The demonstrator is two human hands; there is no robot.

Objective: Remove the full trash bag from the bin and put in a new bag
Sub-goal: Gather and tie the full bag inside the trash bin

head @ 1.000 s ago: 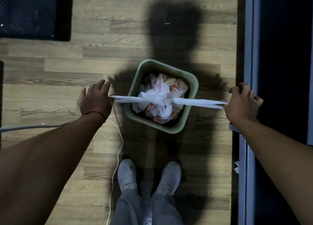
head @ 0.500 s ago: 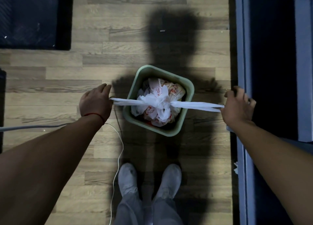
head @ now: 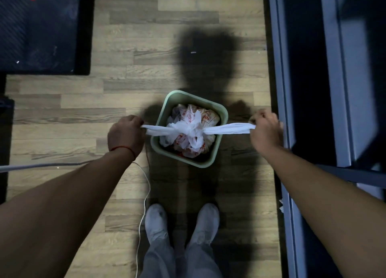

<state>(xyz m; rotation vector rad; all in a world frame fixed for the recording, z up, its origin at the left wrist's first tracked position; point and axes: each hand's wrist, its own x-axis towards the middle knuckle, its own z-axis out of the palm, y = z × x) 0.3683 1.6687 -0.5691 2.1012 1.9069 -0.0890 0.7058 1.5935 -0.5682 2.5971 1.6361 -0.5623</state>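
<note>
A pale green square bin (head: 221, 122) stands on the wooden floor in front of my feet. Inside it sits a full white trash bag (head: 189, 131) with red print, knotted at the top. Its two twisted ends stretch sideways over the bin's rim. My left hand (head: 125, 136) is closed on the left end, just left of the bin. My right hand (head: 265, 129) is closed on the right end, just right of the bin. Both ends are pulled taut.
A white cable (head: 144, 198) runs along the floor by my left foot. A dark mat or box (head: 41, 29) lies at the far left. A grey-framed dark structure (head: 288, 89) borders the floor on the right. My shoes (head: 181, 221) stand below the bin.
Both hands have drawn slightly closer to the bin while keeping hold of the bag ends, and the knot looks tighter. The view has shifted down a little.
</note>
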